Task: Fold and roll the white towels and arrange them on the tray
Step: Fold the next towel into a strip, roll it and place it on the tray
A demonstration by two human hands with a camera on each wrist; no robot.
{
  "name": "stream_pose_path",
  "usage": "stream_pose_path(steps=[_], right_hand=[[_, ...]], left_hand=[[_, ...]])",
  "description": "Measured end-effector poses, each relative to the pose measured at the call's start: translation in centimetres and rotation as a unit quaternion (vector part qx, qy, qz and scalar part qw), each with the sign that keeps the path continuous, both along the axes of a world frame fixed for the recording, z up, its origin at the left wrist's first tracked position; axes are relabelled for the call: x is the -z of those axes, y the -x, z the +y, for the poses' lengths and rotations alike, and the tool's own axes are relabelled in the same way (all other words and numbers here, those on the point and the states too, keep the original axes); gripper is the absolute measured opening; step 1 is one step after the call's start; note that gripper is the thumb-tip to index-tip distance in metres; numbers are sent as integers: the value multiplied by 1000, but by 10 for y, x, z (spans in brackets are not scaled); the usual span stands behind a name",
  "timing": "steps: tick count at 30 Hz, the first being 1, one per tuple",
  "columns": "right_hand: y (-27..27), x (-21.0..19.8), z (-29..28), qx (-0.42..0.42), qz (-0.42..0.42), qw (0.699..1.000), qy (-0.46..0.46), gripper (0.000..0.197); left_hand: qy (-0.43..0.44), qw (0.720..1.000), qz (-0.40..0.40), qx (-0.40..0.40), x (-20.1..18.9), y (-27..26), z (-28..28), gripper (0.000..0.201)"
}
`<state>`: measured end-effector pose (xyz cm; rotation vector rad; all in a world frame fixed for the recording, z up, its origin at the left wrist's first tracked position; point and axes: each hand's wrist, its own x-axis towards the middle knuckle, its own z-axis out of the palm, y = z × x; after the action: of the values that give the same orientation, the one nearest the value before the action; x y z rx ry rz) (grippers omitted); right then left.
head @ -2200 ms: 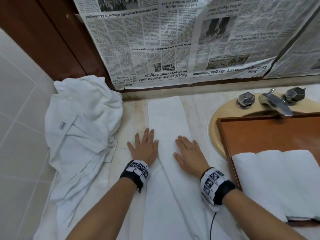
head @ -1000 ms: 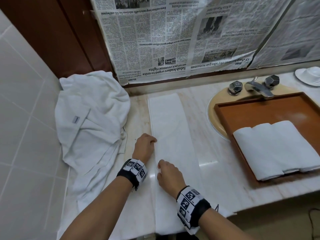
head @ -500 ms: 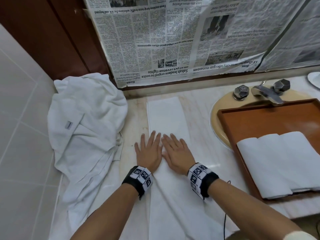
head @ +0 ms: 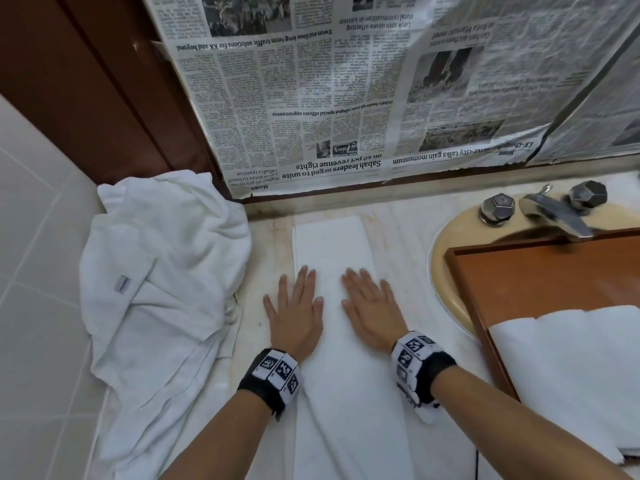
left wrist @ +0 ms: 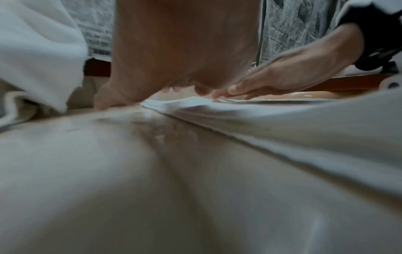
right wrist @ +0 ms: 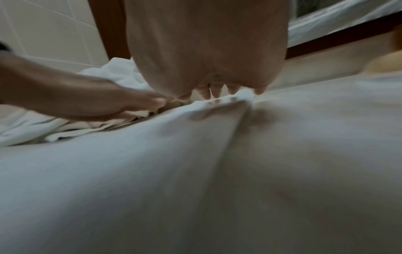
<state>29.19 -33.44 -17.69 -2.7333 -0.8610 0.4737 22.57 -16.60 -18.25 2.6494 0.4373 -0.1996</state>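
Since half a second ago the palms have been spread apart. The folded towel [head: 334,258] is laid lengthwise away on the worktop [head: 405,244], pressed flat under the left hand [head: 296,318] and right hand [head: 372,315], fingers straight.

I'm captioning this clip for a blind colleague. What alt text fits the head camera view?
Left hand and right hand press flat, fingers straight, on a long folded white towel on a marble counter. A crumpled towel pile lies left; at right, rolled towels sit on a wooden tray over the sink.
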Motion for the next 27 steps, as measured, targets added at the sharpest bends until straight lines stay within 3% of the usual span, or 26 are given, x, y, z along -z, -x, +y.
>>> stream_pose_path(steps=[5, 8, 11, 15, 19, 27], right_hand=[[-29, 11, 22, -37, -5, 998, 45, 76], [-58, 14, 0, 2, 13, 997, 73, 60], [-72, 9, -16, 46, 13, 997, 66, 58], [-65, 6, 11, -17, -13, 999, 33, 67], [-70, 16, 27, -30, 0, 998, 52, 60], [-87, 8, -14, 101, 17, 993, 55, 60]], left_hand=[[-37, 998, 37, 20, 11, -32, 2, 54], [-39, 998, 50, -1, 12, -31, 17, 54], [-31, 998, 49, -36, 10, -27, 28, 55], [-5, 1000, 22, -12, 4, -52, 17, 54], [-42, 998, 46, 21, 6, -74, 18, 53], [-28, 995, 75, -51, 4, -51, 41, 57]])
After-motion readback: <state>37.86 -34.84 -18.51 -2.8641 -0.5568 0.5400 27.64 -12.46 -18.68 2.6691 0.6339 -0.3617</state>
